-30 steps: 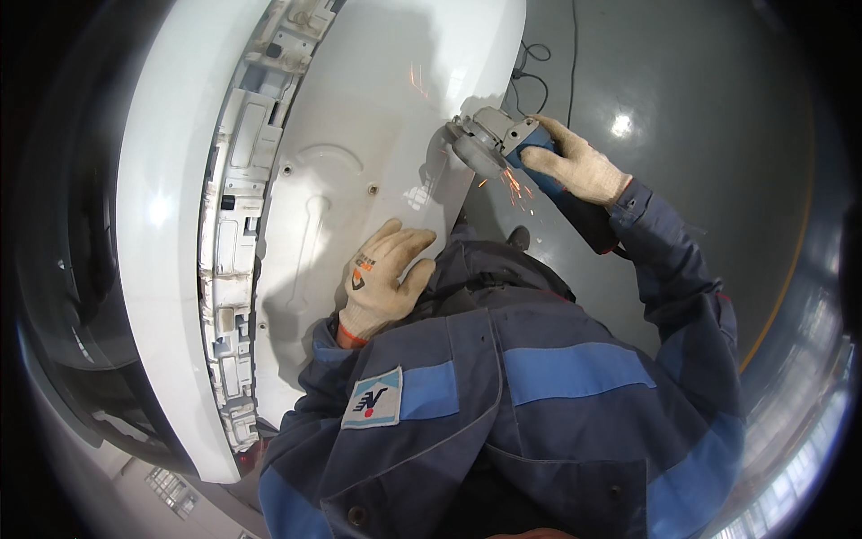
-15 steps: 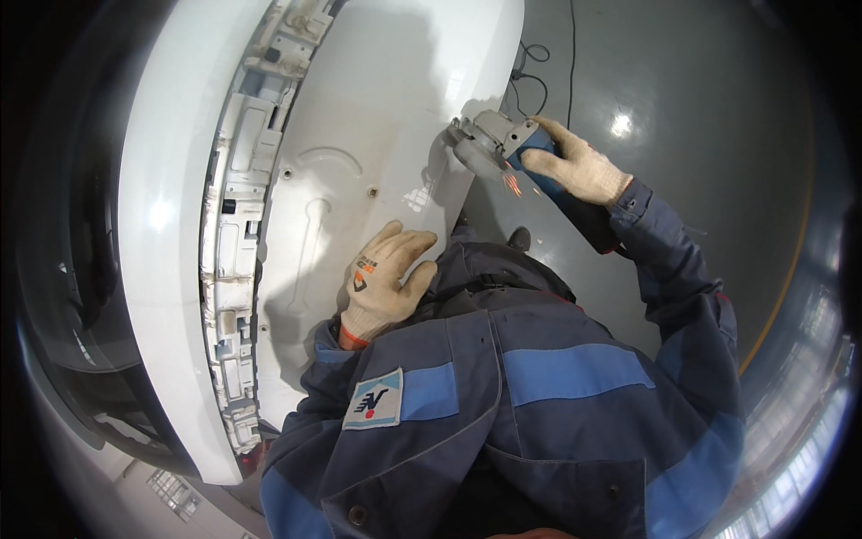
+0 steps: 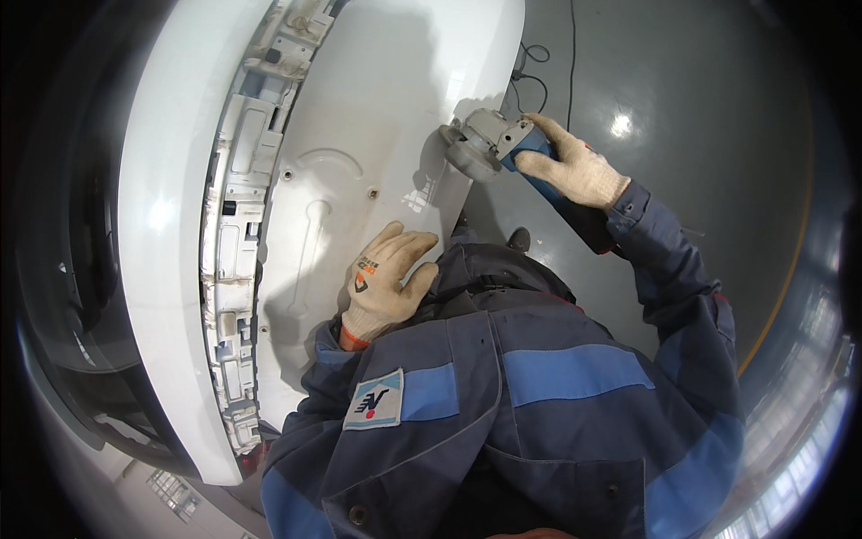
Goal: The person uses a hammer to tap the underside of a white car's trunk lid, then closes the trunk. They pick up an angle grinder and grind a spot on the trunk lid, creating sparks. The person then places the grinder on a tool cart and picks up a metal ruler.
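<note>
My right hand (image 3: 575, 166), in a pale knit work glove, is wrapped round the blue body of an angle grinder (image 3: 530, 151). The grinder's grey head and disc guard are over the right edge of a white car panel (image 3: 341, 216); whether the disc touches the panel I cannot tell. No sparks show. My left hand (image 3: 391, 274), gloved alike with an orange cuff edge, lies on the panel nearer to me, fingers stretched and thumb apart. It holds nothing. Raised ribs and small bolt holes mark the panel near it.
Left of the panel runs a strip of brackets and slots (image 3: 238, 234), then a glossy white body edge (image 3: 166, 216) and dark glass. A black cable (image 3: 530, 76) lies looped on the grey floor (image 3: 682, 108) beyond the grinder. A yellow line (image 3: 779, 310) curves along the right.
The orange sparks below the grinder's disc are gone. The grinder's head has shifted slightly toward the left and tilted, with my right hand moving a little along. My left hand has stayed put.
</note>
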A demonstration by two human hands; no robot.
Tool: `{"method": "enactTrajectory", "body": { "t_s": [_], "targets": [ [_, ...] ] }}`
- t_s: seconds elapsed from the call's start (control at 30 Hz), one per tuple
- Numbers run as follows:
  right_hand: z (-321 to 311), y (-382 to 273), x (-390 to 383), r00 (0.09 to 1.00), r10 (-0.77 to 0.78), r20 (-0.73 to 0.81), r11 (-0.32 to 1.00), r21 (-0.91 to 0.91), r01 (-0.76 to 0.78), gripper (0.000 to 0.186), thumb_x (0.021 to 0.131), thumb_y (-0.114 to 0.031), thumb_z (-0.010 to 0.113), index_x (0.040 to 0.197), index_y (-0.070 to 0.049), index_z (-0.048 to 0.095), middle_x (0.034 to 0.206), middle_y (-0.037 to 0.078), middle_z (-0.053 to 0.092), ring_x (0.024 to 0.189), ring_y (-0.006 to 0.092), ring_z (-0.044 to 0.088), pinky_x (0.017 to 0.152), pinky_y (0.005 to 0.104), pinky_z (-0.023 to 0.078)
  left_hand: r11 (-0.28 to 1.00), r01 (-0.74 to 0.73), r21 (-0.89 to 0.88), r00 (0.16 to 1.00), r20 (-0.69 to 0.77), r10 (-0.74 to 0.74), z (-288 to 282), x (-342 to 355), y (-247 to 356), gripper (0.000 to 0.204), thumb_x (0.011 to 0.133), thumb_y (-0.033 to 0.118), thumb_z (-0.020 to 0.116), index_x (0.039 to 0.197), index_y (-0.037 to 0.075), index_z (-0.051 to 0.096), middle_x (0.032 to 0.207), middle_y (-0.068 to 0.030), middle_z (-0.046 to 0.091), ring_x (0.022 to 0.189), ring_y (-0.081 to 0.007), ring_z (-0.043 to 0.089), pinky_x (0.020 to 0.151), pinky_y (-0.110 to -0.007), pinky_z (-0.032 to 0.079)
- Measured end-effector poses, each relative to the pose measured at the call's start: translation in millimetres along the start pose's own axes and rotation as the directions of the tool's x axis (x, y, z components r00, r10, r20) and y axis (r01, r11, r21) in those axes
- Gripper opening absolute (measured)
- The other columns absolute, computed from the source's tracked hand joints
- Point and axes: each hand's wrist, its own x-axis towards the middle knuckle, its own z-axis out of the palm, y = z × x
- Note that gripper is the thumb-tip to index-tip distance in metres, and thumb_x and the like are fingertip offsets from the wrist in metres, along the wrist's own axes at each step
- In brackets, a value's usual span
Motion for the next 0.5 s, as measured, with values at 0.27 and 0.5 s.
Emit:
{"method": "enactTrajectory", "body": {
  "t_s": [0.27,0.5],
  "targets": [
    [-3.4,-4.5,0.0,0.999,0.019,0.031,0.999,0.035,-0.020,0.101,0.099,-0.065,0.067,0.170,0.000,0.036,0.154,0.034,0.058,0.145,0.0423,0.059,0.122,0.0430,0.048,1.000,-0.010,-0.005,1.000,-0.008,0.010,-0.3,-0.8,-0.7,0.033,0.088,0.014,0.084,0.120,0.005,0.080,0.115,-0.0099,0.082,0.106,-0.0310,0.079,0.112,-0.051,0.057],
    [-4.4,-3.8,-0.3,0.997,0.065,0.028,0.998,0.009,-0.065,0.101,0.097,-0.067,0.067,0.169,0.000,0.039,0.152,0.033,0.061,0.141,0.0430,0.063,0.119,0.0437,0.051,1.000,-0.006,-0.008,1.000,-0.009,0.005,0.2,-1.2,-0.9,0.033,0.088,0.014,0.084,0.120,0.006,0.080,0.115,-0.0097,0.082,0.105,-0.0311,0.079,0.112,-0.051,0.057]
  ]
}}
